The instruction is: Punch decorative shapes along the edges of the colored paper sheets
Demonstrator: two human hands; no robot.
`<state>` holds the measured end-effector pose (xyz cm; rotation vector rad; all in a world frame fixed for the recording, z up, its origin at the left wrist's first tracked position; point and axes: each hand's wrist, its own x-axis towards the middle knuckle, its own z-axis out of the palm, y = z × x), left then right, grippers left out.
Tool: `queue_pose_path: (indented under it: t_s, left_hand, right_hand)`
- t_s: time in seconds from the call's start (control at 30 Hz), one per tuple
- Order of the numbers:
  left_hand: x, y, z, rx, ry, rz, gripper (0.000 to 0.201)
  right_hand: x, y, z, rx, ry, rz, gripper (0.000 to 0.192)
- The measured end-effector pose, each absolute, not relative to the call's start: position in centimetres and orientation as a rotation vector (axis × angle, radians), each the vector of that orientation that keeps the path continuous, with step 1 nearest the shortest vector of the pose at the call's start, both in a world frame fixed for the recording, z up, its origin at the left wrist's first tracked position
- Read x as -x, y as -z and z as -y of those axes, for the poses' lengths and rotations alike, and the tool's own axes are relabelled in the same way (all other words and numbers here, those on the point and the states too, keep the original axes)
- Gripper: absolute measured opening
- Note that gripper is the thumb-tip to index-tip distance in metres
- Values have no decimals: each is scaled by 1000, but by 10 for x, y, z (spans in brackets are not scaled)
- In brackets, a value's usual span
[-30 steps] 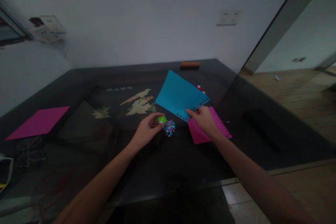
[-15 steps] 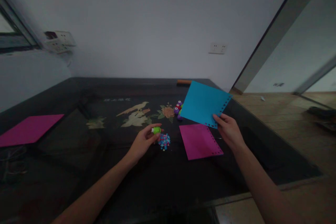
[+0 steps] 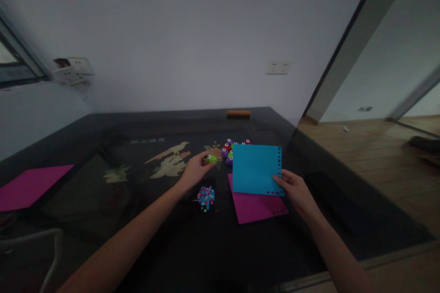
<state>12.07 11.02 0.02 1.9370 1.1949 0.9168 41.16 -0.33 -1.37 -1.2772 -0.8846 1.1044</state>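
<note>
Head view: the left hand point(image 3: 195, 170) pinches a small green paper punch point(image 3: 211, 159) at 12 o'clock from the confetti pile point(image 3: 206, 197). The right hand point(image 3: 294, 190) grips the blue punched sheet point(image 3: 256, 168) by its corner, over the magenta sheet point(image 3: 259, 206) on the dark bench point(image 3: 137, 219). More punches point(image 3: 229, 149) cluster at the blue sheet's 11 o'clock.

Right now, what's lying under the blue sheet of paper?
A pink sheet lies on the table beneath the blue sheet, which the right hand holds; its near part shows, the far part is covered. Small punches peek out behind; any others are hidden.
</note>
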Motion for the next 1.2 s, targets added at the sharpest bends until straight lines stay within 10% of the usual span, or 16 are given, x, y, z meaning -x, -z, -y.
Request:
queue_pose_path:
  t_s: [1.2]
  left_hand:
    - [-166,14,-64,-1672,-541,-1003,17]
  right_hand:
    - [-422,11,8,1412,-1165,1078,43]
